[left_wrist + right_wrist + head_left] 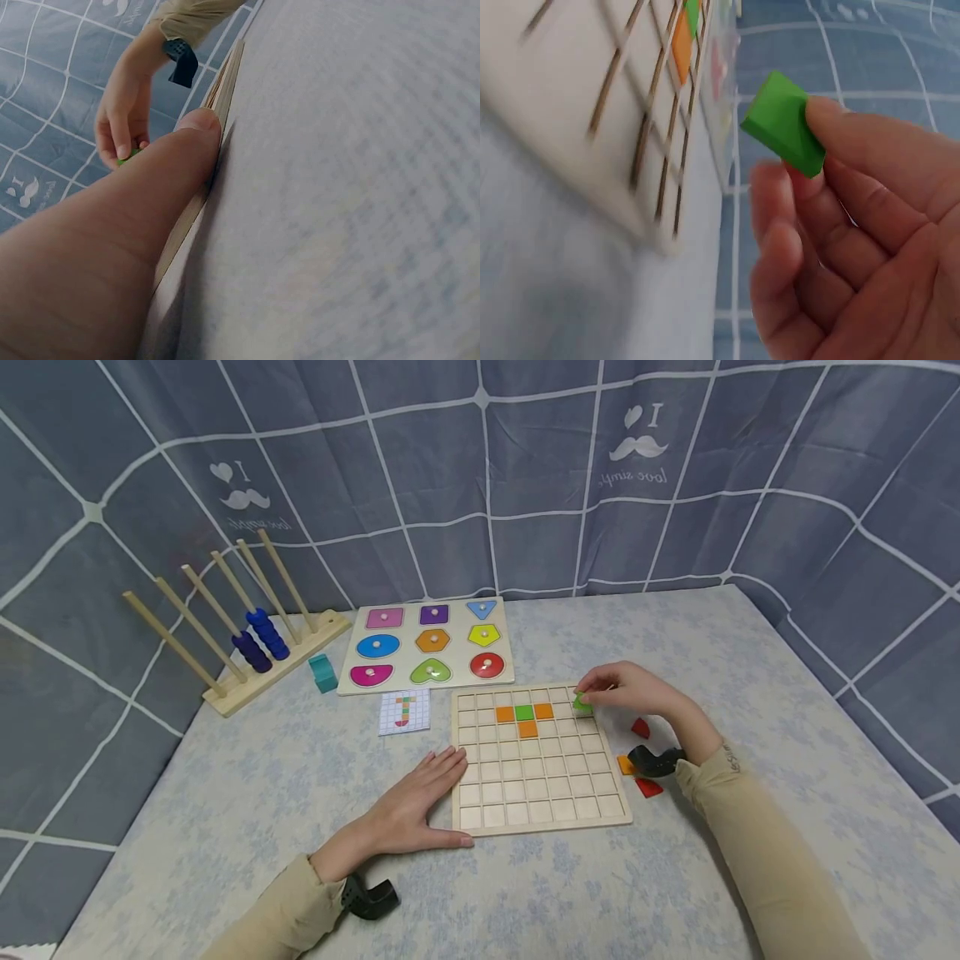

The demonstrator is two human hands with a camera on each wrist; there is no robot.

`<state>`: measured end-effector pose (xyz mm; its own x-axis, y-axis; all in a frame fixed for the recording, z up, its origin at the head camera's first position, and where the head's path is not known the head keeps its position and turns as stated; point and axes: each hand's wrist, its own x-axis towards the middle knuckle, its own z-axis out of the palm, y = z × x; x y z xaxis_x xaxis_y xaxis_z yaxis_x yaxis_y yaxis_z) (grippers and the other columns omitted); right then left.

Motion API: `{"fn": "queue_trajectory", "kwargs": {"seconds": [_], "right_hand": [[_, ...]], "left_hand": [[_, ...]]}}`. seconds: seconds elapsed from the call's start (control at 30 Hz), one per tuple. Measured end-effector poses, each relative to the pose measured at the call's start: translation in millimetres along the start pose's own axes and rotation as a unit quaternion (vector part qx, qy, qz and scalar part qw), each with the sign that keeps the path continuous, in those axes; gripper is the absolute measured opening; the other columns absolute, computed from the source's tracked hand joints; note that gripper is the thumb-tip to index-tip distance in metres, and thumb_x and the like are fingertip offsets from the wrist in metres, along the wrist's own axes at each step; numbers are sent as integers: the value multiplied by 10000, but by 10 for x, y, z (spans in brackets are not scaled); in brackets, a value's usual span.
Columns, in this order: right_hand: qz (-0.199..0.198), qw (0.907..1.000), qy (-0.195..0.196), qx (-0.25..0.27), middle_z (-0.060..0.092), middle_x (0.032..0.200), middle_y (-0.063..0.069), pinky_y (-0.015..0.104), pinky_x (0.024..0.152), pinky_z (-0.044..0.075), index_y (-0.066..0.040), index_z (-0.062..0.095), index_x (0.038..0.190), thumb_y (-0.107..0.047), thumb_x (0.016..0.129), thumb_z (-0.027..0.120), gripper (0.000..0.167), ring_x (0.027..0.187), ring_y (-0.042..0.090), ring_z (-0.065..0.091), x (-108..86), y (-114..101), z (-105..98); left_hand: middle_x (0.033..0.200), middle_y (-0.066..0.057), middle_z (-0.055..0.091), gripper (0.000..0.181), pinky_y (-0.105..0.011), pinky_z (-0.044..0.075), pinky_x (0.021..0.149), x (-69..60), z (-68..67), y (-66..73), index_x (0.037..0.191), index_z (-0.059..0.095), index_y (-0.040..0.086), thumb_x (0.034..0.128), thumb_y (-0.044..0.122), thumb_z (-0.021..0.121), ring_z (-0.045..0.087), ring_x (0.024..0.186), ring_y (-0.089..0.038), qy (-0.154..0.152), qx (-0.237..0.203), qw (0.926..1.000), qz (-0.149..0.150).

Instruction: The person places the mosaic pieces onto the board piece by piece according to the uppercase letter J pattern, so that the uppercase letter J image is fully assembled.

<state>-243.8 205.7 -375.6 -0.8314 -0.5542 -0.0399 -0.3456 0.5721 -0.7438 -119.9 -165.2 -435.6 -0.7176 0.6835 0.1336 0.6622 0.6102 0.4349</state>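
Observation:
A wooden grid board [540, 790] lies on the table. Three orange tiles [528, 728] sit in its upper cells around one green tile [524, 712]. My left hand [408, 806] rests at the board's left edge, fingers spread and thumb by the near corner; the left wrist view shows the thumb [199, 135] against the board's side. Above the board's far right corner, my right hand [633, 689] pinches a green square block [786, 124] between thumb and fingers. A small pattern card [387, 720] lies left of the board.
Right of the board, partly under my right wrist, lie a red piece [649, 787], another red piece [641, 727] and an orange tile [625, 765]. Behind are a shape-knob puzzle [459, 651], a teal block [323, 674] and a peg stand with blue beads [318, 632]. A curtain [420, 468] surrounds the table.

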Motion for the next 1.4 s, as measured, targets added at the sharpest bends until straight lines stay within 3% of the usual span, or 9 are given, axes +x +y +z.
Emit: {"fn": "queue_trajectory", "kwargs": {"seconds": [0.2,0.33,0.7,0.83,1.17,1.4], "right_hand": [[-301,9951,-811,475,658,991,70,365,802,495,-11,662,1066,-170,912,624,224,883,231,588,175,-178,118],[-492,9898,-1226,526,663,958,73,342,754,510,12,659,1067,-141,915,610,222,844,272,600,279,-236,233],[-610,9833,-1698,242,678,921,5,290,725,514,-38,690,1054,-123,915,601,187,822,135,612,412,-276,536],[-626,9829,-1713,249,690,883,-3,288,708,512,-50,702,1019,-114,892,637,156,793,134,623,398,-289,576],[-642,9902,-1230,173,685,809,-20,275,662,494,-65,718,911,-138,842,710,101,729,114,612,363,-325,636],[-542,9922,-1117,85,678,799,-22,273,668,527,-61,712,892,-101,805,741,100,723,111,622,358,-351,635]], "left_hand": [[1545,-70,209,1015,-351,102,1171,3,0,2,1469,272,18,769,673,604,122,1423,-174,-48,-7,10000,-45],[1547,-65,202,1016,-350,96,1172,1,4,-1,1472,265,22,771,677,597,115,1423,-169,-84,-23,9999,-68],[1545,-63,206,1006,-342,97,1171,11,8,3,1471,271,26,773,672,601,125,1423,-175,-36,-37,10000,-20],[1541,-82,216,1005,-364,114,1169,10,2,2,1467,277,16,773,662,610,138,1421,-192,16,-21,10000,39],[1541,-91,210,1001,-373,112,1170,6,-8,10,1466,272,5,777,639,626,133,1422,-200,-34,-21,10000,9],[1540,-90,216,1003,-367,115,1170,4,-6,7,1464,275,2,776,641,625,138,1421,-200,-16,-13,10000,23]]}}
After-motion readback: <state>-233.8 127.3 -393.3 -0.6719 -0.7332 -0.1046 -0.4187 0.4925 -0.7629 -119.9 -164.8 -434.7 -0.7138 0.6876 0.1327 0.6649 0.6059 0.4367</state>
